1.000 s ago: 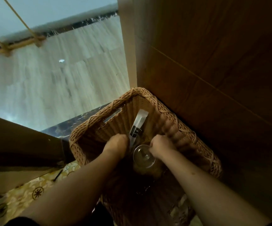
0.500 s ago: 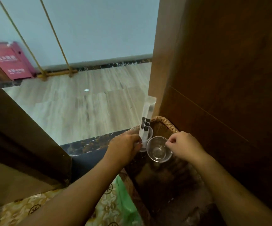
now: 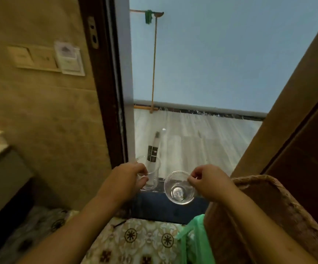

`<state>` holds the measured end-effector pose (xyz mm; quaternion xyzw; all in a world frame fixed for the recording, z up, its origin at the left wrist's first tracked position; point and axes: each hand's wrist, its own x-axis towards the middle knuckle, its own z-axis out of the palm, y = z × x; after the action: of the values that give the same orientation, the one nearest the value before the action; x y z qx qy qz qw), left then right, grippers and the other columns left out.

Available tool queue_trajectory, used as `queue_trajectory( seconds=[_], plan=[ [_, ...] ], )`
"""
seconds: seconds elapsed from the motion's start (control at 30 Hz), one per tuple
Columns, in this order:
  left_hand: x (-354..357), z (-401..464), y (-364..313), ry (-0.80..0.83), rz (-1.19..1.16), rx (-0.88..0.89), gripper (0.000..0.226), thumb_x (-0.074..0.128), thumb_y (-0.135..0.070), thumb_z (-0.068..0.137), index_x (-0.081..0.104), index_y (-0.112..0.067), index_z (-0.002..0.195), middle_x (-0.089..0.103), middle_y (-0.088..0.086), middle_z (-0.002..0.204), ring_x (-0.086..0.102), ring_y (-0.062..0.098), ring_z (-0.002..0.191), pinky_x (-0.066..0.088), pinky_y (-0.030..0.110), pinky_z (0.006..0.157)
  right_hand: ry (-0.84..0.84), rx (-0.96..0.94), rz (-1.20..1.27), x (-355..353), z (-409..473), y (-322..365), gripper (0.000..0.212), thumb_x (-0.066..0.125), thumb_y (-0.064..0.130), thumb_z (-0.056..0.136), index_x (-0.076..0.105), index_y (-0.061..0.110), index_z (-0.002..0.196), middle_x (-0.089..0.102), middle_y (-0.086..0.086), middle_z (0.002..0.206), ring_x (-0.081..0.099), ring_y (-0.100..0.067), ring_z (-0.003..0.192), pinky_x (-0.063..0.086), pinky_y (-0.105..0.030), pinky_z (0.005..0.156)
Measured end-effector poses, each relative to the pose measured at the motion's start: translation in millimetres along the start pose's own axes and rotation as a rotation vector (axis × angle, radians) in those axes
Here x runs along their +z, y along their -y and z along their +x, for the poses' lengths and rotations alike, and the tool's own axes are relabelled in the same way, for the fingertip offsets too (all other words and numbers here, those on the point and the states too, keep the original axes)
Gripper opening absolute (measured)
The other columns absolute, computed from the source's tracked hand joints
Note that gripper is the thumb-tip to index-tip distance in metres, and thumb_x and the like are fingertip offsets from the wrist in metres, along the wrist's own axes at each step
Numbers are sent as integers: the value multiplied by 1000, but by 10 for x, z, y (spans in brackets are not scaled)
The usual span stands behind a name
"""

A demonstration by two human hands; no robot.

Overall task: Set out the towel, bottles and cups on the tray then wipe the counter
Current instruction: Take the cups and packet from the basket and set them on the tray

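Observation:
My left hand (image 3: 130, 177) grips a clear plastic cup (image 3: 152, 175) by its rim; a long white sachet with a black label (image 3: 153, 149) stands inside it. My right hand (image 3: 208, 181) pinches the rim of a second clear cup (image 3: 179, 188), whose mouth faces me so its round bottom shows. Both cups hang in the air at chest height, side by side and a little apart, in front of an open doorway. No tray, towel or bottles are in view.
A wicker basket (image 3: 265, 204) sits low on the right, with a green plastic bag (image 3: 196, 239) beside it. A dark door frame (image 3: 106, 82) stands left of the cups, a wooden door (image 3: 297, 111) on the right. Patterned floor tiles (image 3: 139, 241) lie below.
Both hands lifted the two cups out of the wicker basket and up to chest height. The view swung left and upward, so the basket now sits at the lower right.

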<state>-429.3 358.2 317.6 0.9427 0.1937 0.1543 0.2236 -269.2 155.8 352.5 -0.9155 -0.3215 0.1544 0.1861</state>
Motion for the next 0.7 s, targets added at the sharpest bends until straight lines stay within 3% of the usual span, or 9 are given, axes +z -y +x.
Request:
queue_trajectory(
  seconds=[0.1, 0.2, 0.3, 0.57, 0.7],
  plan=[
    [-495, -439, 590, -49, 42, -119, 9, 73, -34, 86, 68, -32, 92, 59, -20, 88, 60, -1, 81, 46, 14, 68, 73, -129, 7, 391, 67, 746, 17, 64, 36, 96, 75, 24, 98, 65, 11, 77, 62, -4, 70, 46, -17, 65],
    [-929, -874, 1039, -116, 94, -282, 8, 73, -34, 86, 70, -29, 91, 65, -15, 91, 61, 4, 85, 52, 26, 74, 159, -240, 4, 774, 93, 1435, 11, 65, 36, 96, 69, 30, 88, 63, 12, 77, 60, -2, 71, 42, -15, 65],
    [-1255, -1289, 1380, -227, 99, -424, 9, 75, -33, 84, 66, -30, 84, 66, -16, 85, 61, 3, 79, 53, 28, 71, 224, -346, -9, 1105, 135, 2014, 20, 65, 38, 94, 66, 31, 75, 64, 13, 70, 61, -2, 67, 38, -13, 56],
    [-1711, -1884, 2187, -328, 177, -700, 19, 75, -37, 82, 58, -36, 76, 60, -20, 76, 56, -3, 74, 46, 22, 65, 374, -624, -76, 1831, 552, 3164, 32, 64, 40, 92, 58, 33, 62, 61, 13, 61, 57, 2, 57, 33, -12, 50],
    [-1818, -1891, 2635, -367, 212, -815, 31, 76, -37, 81, 47, -39, 68, 58, -20, 72, 55, -3, 69, 38, 17, 59, 470, -748, -60, 2141, 917, 3709, 29, 64, 40, 94, 65, 28, 67, 65, 6, 64, 61, -7, 60, 45, -23, 53]
  ],
)
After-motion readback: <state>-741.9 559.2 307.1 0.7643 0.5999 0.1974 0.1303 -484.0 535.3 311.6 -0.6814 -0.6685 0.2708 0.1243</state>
